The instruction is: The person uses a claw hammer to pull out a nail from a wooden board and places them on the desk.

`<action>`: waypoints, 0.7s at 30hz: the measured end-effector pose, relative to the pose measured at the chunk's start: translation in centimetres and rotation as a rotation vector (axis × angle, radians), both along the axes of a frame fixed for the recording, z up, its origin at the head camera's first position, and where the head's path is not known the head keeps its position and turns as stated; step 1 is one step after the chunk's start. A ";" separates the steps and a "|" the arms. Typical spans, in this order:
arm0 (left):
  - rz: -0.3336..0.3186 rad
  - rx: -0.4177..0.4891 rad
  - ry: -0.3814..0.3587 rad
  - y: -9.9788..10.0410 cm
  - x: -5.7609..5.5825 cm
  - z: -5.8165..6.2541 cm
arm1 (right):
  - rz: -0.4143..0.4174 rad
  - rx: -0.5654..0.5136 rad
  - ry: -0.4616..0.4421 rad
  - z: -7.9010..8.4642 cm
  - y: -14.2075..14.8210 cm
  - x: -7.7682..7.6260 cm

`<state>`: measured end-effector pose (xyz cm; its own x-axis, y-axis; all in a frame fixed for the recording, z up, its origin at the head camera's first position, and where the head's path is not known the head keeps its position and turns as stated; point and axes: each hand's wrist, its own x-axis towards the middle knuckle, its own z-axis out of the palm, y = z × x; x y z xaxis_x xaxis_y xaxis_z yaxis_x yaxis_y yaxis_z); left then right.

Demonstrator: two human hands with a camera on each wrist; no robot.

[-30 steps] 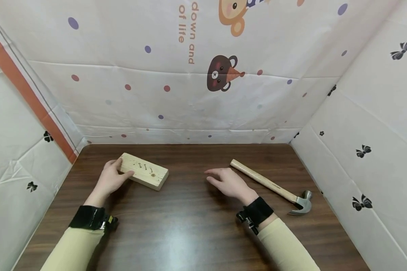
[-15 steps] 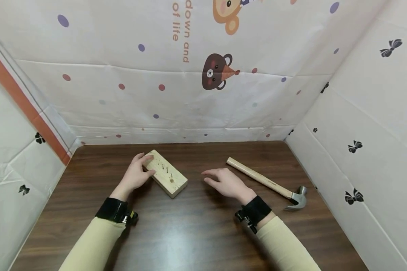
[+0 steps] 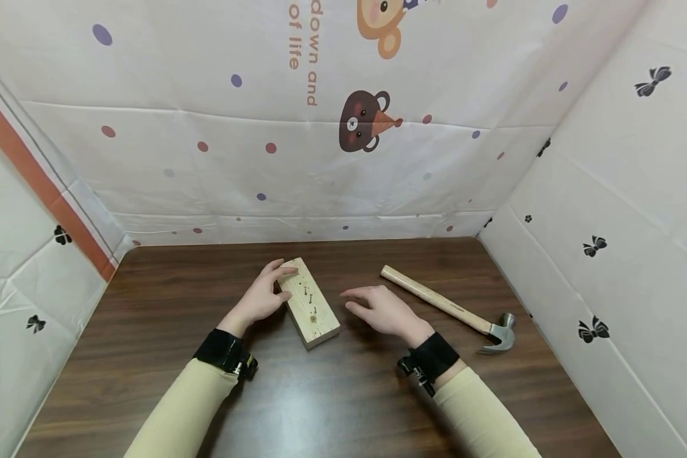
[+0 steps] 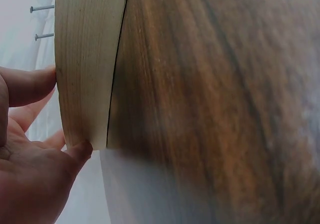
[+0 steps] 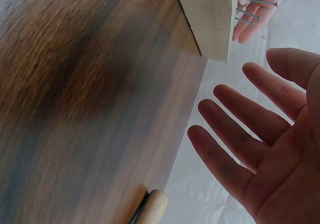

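Note:
A pale wooden block (image 3: 323, 319) lies on the table, slanting toward the near right. Three nails (image 3: 311, 298) stand up from its top face, and their shafts show plainly in the right wrist view. My left hand (image 3: 260, 300) grips the block's far left end, thumb on the near side and fingers over the far end. Close up in the left wrist view, its fingertips (image 4: 81, 150) touch the block's end and edge. My right hand (image 3: 385, 310) hovers right of the block, fingers extended and holding nothing. Beyond it lies a claw hammer (image 3: 435, 299) with a wooden handle.
The brown wooden table (image 3: 298, 401) reaches back to a white printed curtain (image 3: 298, 172). Another white sheet (image 3: 555, 254) hangs along the right side. The hammer's metal head (image 3: 500, 334) lies toward the right edge, its handle end toward the back middle.
My left hand has slid the block rightward across the table and turned it, so its near end points more toward me. My right hand and the hammer have stayed put; the view has shifted slightly.

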<state>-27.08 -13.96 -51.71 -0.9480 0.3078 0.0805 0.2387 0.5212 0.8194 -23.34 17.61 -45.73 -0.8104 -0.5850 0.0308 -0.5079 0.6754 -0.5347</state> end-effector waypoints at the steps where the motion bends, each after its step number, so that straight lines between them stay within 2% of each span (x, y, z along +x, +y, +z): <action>1: -0.001 0.002 -0.001 0.0 0.0 0.0 | -0.005 0.000 0.002 0.0 0.1 0.0; 8: 0.010 0.006 0.011 -0.2 0.1 0.1 | -0.087 0.000 0.000 -0.2 1.2 -0.5; 16: 0.083 -0.009 0.062 -1.4 1.4 2.2 | -0.324 -0.067 0.053 0.4 5.6 -3.7; 21: 0.133 -0.015 0.039 -2.9 2.4 3.2 | -0.441 0.061 0.014 0.4 8.7 -5.0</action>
